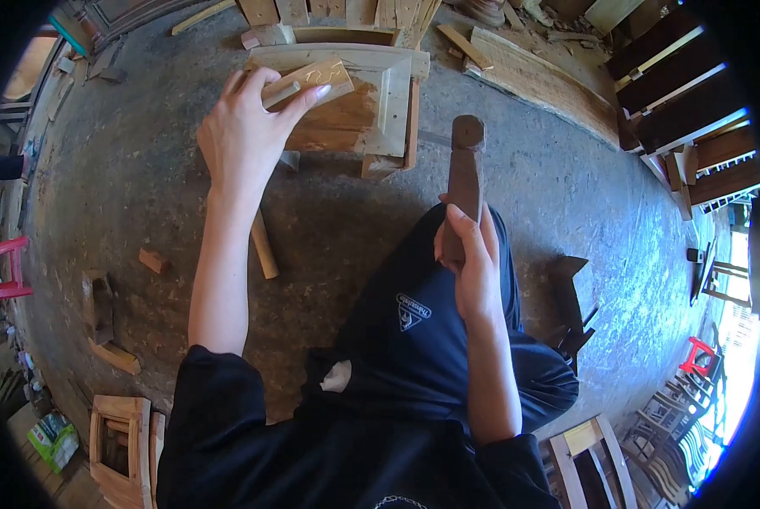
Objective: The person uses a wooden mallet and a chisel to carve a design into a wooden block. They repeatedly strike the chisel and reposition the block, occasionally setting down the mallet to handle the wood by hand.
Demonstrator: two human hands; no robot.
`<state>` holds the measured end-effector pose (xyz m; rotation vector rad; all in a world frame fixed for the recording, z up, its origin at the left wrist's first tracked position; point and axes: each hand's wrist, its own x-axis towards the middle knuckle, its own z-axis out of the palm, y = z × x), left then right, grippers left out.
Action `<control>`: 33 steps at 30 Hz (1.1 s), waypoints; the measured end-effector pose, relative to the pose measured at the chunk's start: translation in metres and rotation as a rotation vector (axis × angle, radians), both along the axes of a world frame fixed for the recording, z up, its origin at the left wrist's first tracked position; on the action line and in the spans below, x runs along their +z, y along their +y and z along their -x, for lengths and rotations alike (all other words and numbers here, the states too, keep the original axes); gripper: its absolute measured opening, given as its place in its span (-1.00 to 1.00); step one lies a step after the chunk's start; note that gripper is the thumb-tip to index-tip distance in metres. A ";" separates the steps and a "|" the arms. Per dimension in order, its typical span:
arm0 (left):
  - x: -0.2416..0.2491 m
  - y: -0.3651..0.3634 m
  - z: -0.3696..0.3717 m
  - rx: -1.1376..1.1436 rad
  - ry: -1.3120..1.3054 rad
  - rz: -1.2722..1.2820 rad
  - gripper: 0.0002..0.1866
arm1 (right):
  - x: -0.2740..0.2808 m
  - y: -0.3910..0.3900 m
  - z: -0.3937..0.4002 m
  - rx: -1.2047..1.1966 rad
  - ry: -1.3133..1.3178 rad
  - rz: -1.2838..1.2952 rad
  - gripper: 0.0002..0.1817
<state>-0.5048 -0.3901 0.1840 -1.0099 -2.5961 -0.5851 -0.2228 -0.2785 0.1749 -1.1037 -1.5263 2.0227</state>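
My left hand is raised at the upper left, its fingers and thumb closed around a light wooden block with pale curly marks on its face. A short round peg sticks out beside the block, near the fingers. Behind and below them stands a wooden panel frame with a brown inset board. My right hand grips a dark brown wooden club-like bar near its lower end, over my right leg. The bar points away from me, with a thicker blunt head at its far end.
On the concrete floor lie a wooden stick, a small reddish block and a dark wooden piece. A long plank lies at the upper right. Wooden frames stand lower left, a pink stool at the far left.
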 end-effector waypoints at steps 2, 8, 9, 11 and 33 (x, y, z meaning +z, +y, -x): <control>-0.004 -0.004 0.005 -0.089 0.042 -0.027 -0.33 | 0.002 -0.002 0.002 -0.007 0.029 0.007 -0.73; -0.004 -0.013 0.009 -0.187 0.009 -0.061 -0.43 | 0.003 -0.001 -0.002 -0.009 0.005 0.031 -0.74; 0.000 -0.012 0.003 -0.179 -0.015 -0.070 -0.42 | 0.001 0.000 -0.002 -0.003 -0.009 0.034 -0.74; 0.002 -0.005 -0.005 -0.169 -0.022 -0.096 -0.41 | 0.002 -0.001 -0.001 -0.011 -0.005 0.021 -0.75; -0.017 0.039 -0.014 -0.166 -0.357 -0.373 -0.61 | -0.001 -0.003 -0.003 -0.012 0.013 0.038 -0.74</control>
